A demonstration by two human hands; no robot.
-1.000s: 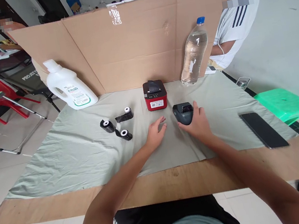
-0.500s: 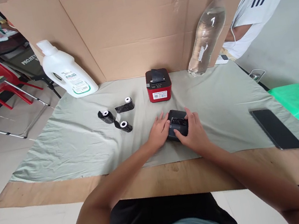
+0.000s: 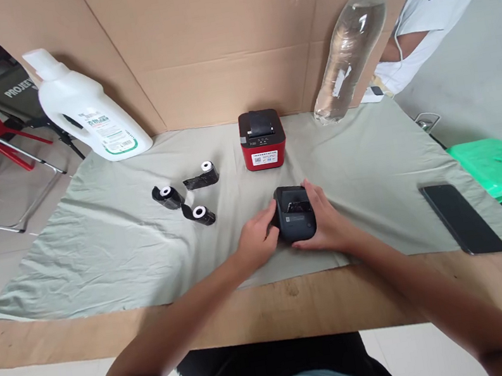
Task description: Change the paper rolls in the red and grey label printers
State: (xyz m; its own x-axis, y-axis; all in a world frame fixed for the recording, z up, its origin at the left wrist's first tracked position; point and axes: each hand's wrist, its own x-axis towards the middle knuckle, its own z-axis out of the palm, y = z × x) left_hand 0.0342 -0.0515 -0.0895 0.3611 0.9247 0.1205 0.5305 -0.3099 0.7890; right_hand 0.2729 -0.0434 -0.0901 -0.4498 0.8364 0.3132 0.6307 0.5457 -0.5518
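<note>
A small black portable printer (image 3: 297,228) with a dark window in its top lies on the cloth before me. My right hand (image 3: 331,219) wraps its right side, thumb along the near edge and fingers at the far corner. Against its left side is my left hand (image 3: 258,237), with its fingers curled and pressed to the edge; the fingertips are partly hidden. Beyond the printer stands a red and black receipt printer (image 3: 263,140). To the left lie three black rolls with white cores, the left roll (image 3: 168,197), the far roll (image 3: 204,175) and the near roll (image 3: 201,214).
A white detergent jug (image 3: 88,106) stands back left, a clear water bottle (image 3: 350,49) back right. Cardboard (image 3: 213,21) walls the far side. A phone (image 3: 463,218) lies at right, near a green stool (image 3: 500,165). Behind the cardboard shows another person's white sleeve (image 3: 437,9).
My right fingers have moved from the printer's top to its right side. My left hand has slid down to its left edge, its fingers now curled. The view has shifted slightly.
</note>
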